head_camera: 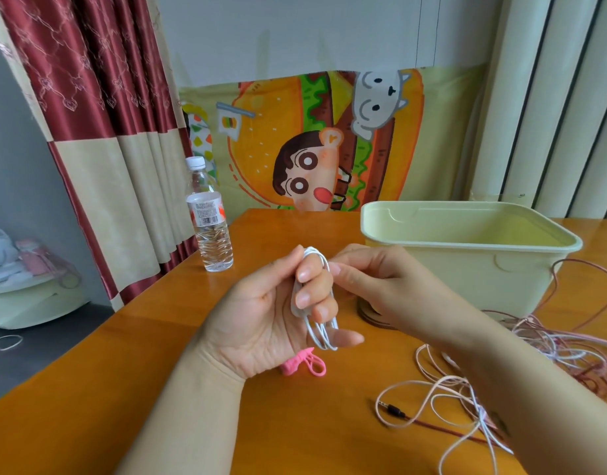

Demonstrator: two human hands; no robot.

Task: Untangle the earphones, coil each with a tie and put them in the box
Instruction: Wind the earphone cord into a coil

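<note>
**White cord wound, tie waiting on the table**

My left hand (pixel 261 323) grips the white earphone (pixel 324 332), with its cord wound in loops round my curled fingers and hanging just above the table (pixel 295 423). My right hand (pixel 374 272) pinches the top of the loops, beside my left forefinger. The pink tie (pixel 303 363) lies on the wood directly under my left palm and is not yet on the coil. The pale box (pixel 466 265) stands open behind my right hand; its near wall hides its floor from me. A tangle of pink and red cords (pixel 552 351) sprawls in front of and beside the box, well apart from the white coil. A water bottle (pixel 211 228) stands near the table's left edge.

As I judge it, the step in hand is finishing this coil and binding it. To do that well, I should lay the loops flat and even and tuck in the loose end so nothing trails. Then I should ease the coil off my fingers without letting it spring open. One hand should pinch its middle while the other fetches the tie. The tie goes across the middle, snug but not crushing the thin cord.
</note>
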